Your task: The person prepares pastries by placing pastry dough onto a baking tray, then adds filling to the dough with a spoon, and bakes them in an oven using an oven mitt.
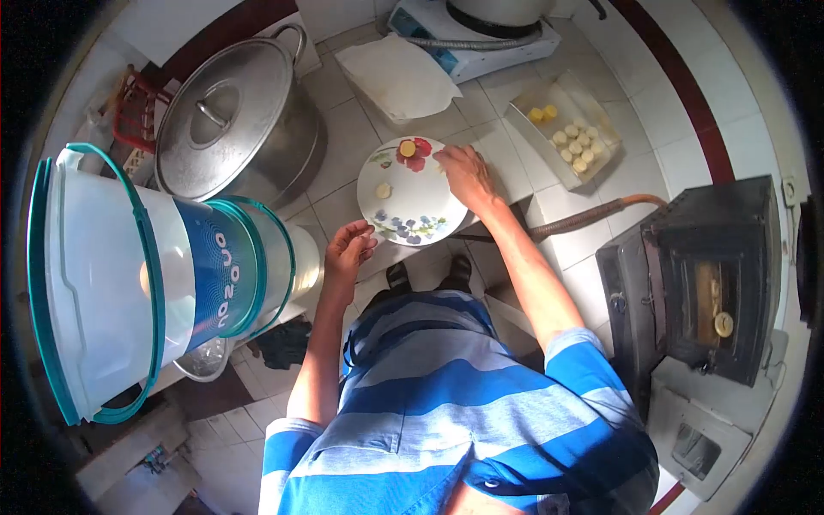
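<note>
A white plate [412, 206] with a flower pattern lies on the tiled counter and carries two small round yellow dough pieces [408, 148]. My right hand [464, 172] rests on the plate's far right rim, fingers toward the upper piece. My left hand [348, 249] is at the plate's near left edge with fingers curled and nothing visible in it. A clear tray [562, 129] with several more round pieces sits farther right.
A large steel pot with lid [232, 120] stands at the left. A water dispenser [146, 275] with teal bands fills the near left. A folded white cloth [399, 77] lies at the back. A dark oven [704, 275] with its hose stands to the right.
</note>
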